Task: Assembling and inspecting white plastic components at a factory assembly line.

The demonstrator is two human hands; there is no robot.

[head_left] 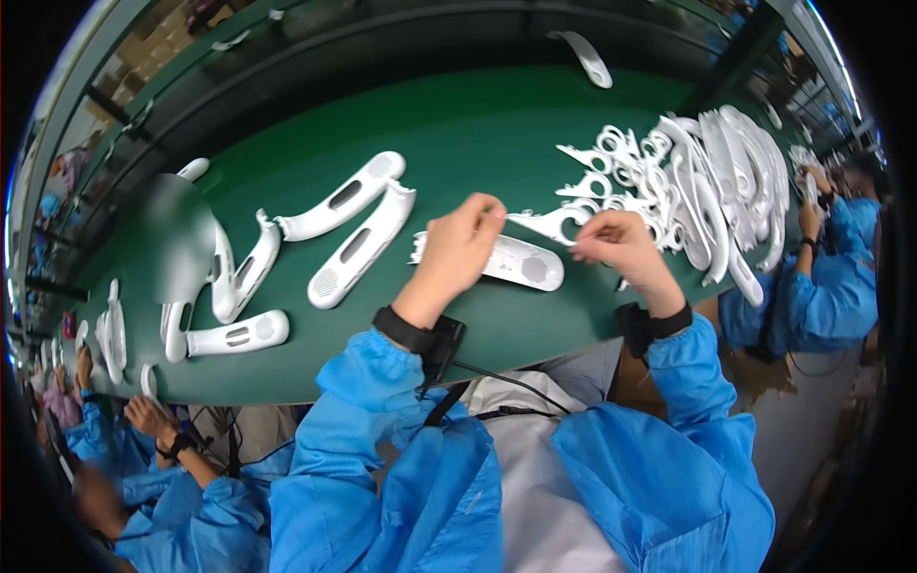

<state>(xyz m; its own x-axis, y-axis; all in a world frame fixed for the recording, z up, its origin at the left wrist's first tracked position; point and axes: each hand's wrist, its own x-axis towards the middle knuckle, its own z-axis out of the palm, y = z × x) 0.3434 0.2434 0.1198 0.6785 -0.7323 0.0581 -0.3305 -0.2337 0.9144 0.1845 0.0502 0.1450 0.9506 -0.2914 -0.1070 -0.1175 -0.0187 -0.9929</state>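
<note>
A white plastic part with a ring and a pointed tail (544, 223) is between my hands. My right hand (626, 250) pinches it at the ring end. My left hand (457, 246) is closed, fingertips together near the pointed tip; whatever they grip is too small or hidden to name. Beneath my left hand a white curved shell (521, 262) with a dotted round patch lies on the green table (420, 334), its middle partly covered by the hand.
At right lie a pile of white ring parts (626, 162) and a stack of long curved white shells (735, 181). More slotted white shells (363, 244) are spread at left. One shell (587, 62) lies at the back. Co-workers in blue sleeves (831, 258) sit on both sides.
</note>
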